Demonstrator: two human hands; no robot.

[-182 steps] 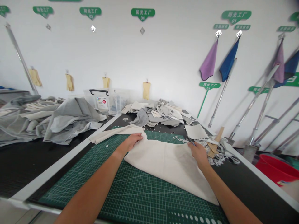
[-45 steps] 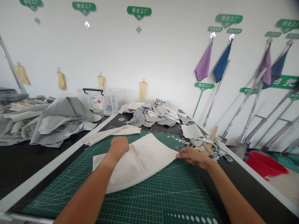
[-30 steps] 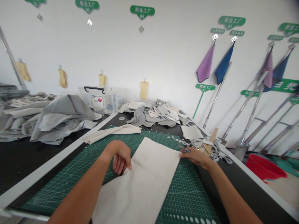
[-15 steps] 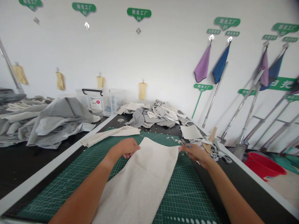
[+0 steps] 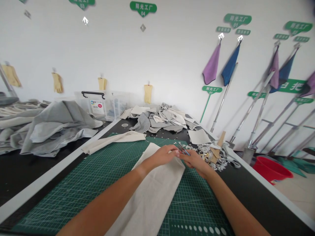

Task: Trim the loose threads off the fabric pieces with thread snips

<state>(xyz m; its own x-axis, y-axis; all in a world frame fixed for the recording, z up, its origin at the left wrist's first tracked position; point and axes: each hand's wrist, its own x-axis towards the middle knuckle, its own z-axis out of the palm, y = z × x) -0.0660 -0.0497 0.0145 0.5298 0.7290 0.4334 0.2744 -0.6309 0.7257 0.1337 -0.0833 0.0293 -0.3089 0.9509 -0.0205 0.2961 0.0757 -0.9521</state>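
Observation:
A long cream cloth (image 5: 150,193) lies lengthwise over the green cutting mat (image 5: 81,183), its far end at my hands. My left hand (image 5: 166,155) reaches across to the far right corner of the cloth, its fingertips closed on the edge there. Right beside it, my right hand (image 5: 193,160) is closed around a small cutting tool (image 5: 183,150) that looks like snips, with metal blades and a blue part. The fingertips of both hands meet or nearly meet, and they hide the corner itself.
A folded cream strip (image 5: 115,141) lies at the mat's far left. Behind are a scrap heap (image 5: 162,119) and a clear plastic box (image 5: 98,105). Grey cloths (image 5: 56,127) pile up at left. Trimmings (image 5: 221,159) lie right, near a red bucket (image 5: 272,168) on the floor.
My left hand has left the cloth's far left corner and moved right, to the right corner. My right hand has shifted slightly left. The view has turned a little.

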